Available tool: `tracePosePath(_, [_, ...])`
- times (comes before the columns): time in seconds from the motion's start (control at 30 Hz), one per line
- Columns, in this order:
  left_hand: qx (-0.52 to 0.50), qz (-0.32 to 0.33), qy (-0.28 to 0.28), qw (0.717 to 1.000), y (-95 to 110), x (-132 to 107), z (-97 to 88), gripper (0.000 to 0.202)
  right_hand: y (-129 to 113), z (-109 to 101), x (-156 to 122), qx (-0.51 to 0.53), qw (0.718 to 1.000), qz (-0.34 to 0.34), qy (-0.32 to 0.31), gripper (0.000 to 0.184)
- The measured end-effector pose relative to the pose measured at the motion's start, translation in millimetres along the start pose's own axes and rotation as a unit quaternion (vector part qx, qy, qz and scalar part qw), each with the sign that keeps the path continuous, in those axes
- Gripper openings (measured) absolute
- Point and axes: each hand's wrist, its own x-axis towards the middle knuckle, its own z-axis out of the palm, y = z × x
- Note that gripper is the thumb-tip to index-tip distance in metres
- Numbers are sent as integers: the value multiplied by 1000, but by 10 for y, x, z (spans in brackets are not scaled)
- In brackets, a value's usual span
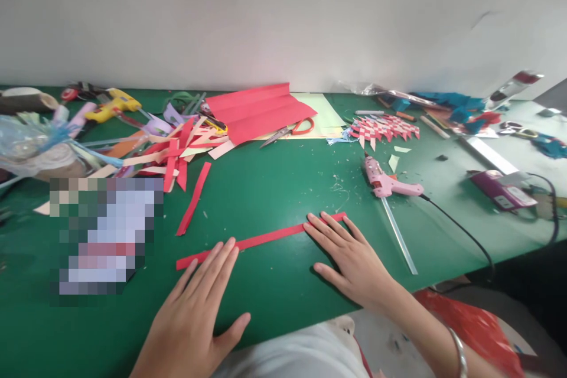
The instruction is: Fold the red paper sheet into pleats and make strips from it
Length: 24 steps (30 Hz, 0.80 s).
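Observation:
A long red paper strip (271,237) lies slantwise across the green table in front of me. My left hand (201,295) rests flat, its fingertips on the strip towards the left end and its thumb spread away. Near the strip's right end, my right hand (348,254) also lies flat with fingers stretched out over the paper. Neither hand grips anything. A shorter red strip (194,199) lies beyond my left hand. Off past my right hand sits a pink glue gun (384,180) with a clear glue stick (398,236) at its rear.
Paper strips (177,153) pile up at the left, near a yellow glue gun (116,104). Behind lie red paper (261,109), orange-handled scissors (287,132) and a red-and-white woven paper piece (385,128). A purple box (502,189) sits right. The left object is blurred out.

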Motion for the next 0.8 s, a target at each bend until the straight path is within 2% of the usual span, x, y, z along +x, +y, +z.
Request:
tracePosePath(0.13, [26,-13,-2,1000,-77,-149,-7,79,-1,16,0,-1,1000,3,0,59])
tracePosePath(0.33, [31,-65,-14,997,-184,-357,-20,79,-19,-43,-6,16,1000,20,-14,57])
tracePosePath(0.4, [32,-63,-12,997,-190,-381,-18,80,-140,-98,15,29,998,55,-8,59])
tracePosePath(0.47, [37,-61,-10,997,-189,-390,-8,80,-358,-145,75,50,994,98,13,65])
tracePosePath(0.5, [40,-61,-9,997,-188,-391,0,80,-496,-157,121,67,993,95,22,68])
tracePosePath(0.6, [47,-59,-5,997,-194,-393,30,80,-926,-137,292,137,990,-1,29,73])
tracePosePath(0.67, [49,-51,-2,997,-201,-393,45,81,-1129,-92,395,171,984,-53,16,70])
tracePosePath(0.73, [50,-49,-1,998,-205,-390,53,81,-1209,-49,456,191,979,-71,-2,70])
tracePosePath(0.8, [47,-56,-3,997,-203,-387,50,80,-1164,-21,465,196,977,-77,-12,70])
